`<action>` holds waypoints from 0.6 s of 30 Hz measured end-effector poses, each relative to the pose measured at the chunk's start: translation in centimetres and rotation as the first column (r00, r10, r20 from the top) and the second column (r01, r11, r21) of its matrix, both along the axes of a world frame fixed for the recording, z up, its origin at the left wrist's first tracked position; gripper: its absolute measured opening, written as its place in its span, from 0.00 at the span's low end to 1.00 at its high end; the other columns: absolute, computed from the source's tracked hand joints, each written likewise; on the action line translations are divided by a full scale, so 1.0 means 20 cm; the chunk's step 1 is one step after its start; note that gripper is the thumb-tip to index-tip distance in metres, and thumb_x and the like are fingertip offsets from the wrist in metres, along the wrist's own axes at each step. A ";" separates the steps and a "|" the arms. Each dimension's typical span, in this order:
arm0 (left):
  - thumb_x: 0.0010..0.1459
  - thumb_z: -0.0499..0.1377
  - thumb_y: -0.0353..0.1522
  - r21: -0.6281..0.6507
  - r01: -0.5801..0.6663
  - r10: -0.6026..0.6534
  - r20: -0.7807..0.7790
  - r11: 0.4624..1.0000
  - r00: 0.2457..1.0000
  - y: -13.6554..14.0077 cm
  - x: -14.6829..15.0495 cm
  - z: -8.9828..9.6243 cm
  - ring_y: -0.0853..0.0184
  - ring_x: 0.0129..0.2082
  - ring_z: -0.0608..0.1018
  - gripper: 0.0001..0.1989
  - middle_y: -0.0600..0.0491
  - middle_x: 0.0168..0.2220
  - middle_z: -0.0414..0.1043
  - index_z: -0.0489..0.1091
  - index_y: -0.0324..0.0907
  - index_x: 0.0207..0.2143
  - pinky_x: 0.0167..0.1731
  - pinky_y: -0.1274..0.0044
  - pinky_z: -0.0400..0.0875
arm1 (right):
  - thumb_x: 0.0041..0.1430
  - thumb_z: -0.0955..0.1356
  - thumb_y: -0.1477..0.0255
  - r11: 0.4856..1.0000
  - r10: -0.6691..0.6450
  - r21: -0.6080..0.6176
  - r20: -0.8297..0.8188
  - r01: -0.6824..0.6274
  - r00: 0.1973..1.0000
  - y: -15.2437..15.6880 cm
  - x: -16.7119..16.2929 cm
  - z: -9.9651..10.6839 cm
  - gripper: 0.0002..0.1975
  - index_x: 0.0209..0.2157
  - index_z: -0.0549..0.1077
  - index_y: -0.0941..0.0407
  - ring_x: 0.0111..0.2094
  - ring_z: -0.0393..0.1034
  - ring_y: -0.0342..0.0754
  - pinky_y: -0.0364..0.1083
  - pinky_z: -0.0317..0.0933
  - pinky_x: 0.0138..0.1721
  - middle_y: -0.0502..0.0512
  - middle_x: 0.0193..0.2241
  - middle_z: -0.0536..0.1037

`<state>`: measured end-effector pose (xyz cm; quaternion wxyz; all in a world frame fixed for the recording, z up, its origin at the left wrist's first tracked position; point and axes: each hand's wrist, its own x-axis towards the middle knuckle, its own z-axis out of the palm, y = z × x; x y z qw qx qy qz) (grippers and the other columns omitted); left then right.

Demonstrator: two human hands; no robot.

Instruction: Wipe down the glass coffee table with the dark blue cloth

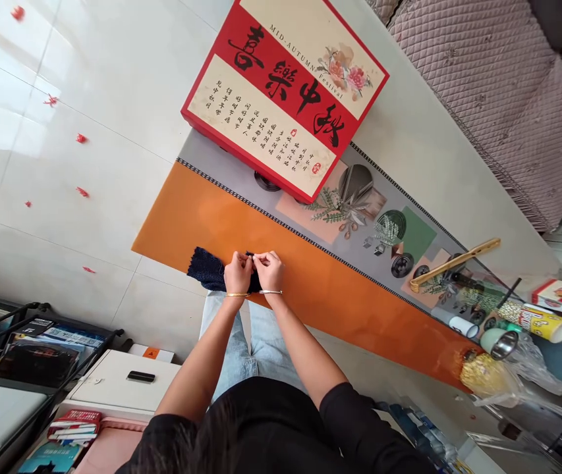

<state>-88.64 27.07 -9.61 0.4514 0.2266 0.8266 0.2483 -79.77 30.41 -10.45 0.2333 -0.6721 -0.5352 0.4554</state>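
A piece of dark navy fabric [205, 268] with a jagged cut edge lies at the near edge of the orange table cover [201, 210], partly over my lap. My left hand [238, 273] is closed in a pinch on the fabric's upper edge. Right beside it, my right hand [269, 271] pinches the same edge, the fingertips of both hands nearly meeting. A small dark bit of the fabric shows between the fingers. Whether anything thin is also held there, I cannot make out. Part of the fabric is hidden under both hands.
A large red and cream gift box [271, 125] stands beyond my hands. To the right lie a wooden stick-like tool [453, 264], a popcorn cup [547, 322], a green bowl [498, 343] and a plastic bag [522, 368]. A white cabinet [117, 382] is at the lower left.
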 end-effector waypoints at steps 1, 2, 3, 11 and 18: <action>0.61 0.57 0.37 -0.004 -0.003 0.003 -0.014 1.000 1.000 0.01 0.00 -0.01 0.67 0.25 0.77 0.08 0.58 0.22 0.74 0.61 0.47 0.31 0.31 0.79 0.66 | 0.55 0.71 0.74 1.000 -0.001 0.005 0.002 0.001 1.000 0.01 -0.01 -0.01 0.05 0.25 0.75 0.56 0.26 0.74 0.42 0.41 0.70 0.33 0.49 0.28 0.75; 0.61 0.57 0.37 0.004 -0.009 0.009 -0.030 1.000 1.000 0.05 -0.02 -0.02 0.68 0.25 0.78 0.07 0.58 0.23 0.74 0.62 0.46 0.31 0.31 0.79 0.66 | 0.55 0.71 0.74 1.000 0.006 0.018 0.014 -0.007 1.000 0.05 -0.03 -0.02 0.05 0.25 0.75 0.56 0.26 0.74 0.42 0.41 0.70 0.33 0.49 0.28 0.75; 0.61 0.56 0.37 0.023 -0.018 0.019 -0.050 1.000 0.999 0.11 -0.05 -0.03 0.68 0.25 0.78 0.07 0.58 0.23 0.74 0.62 0.46 0.31 0.32 0.79 0.67 | 0.55 0.71 0.74 0.999 0.019 0.038 0.027 -0.020 0.999 0.11 -0.07 -0.04 0.05 0.25 0.75 0.56 0.27 0.74 0.42 0.41 0.70 0.34 0.48 0.27 0.75; 0.60 0.57 0.35 0.066 -0.024 0.029 -0.069 0.998 0.997 0.36 -0.18 -0.04 0.68 0.26 0.78 0.06 0.59 0.20 0.73 0.63 0.46 0.31 0.34 0.79 0.68 | 0.56 0.70 0.75 0.989 0.061 0.129 0.039 -0.065 0.997 0.35 -0.19 -0.09 0.06 0.26 0.75 0.57 0.26 0.73 0.41 0.41 0.69 0.35 0.49 0.29 0.75; 0.63 0.56 0.36 -0.098 0.113 -0.116 -0.024 0.989 0.993 0.07 0.02 0.03 0.66 0.28 0.79 0.06 0.56 0.24 0.75 0.65 0.46 0.33 0.33 0.79 0.66 | 0.57 0.70 0.74 0.997 0.036 0.070 0.069 -0.041 0.997 0.03 0.04 0.00 0.05 0.27 0.76 0.57 0.26 0.73 0.41 0.40 0.70 0.32 0.49 0.28 0.74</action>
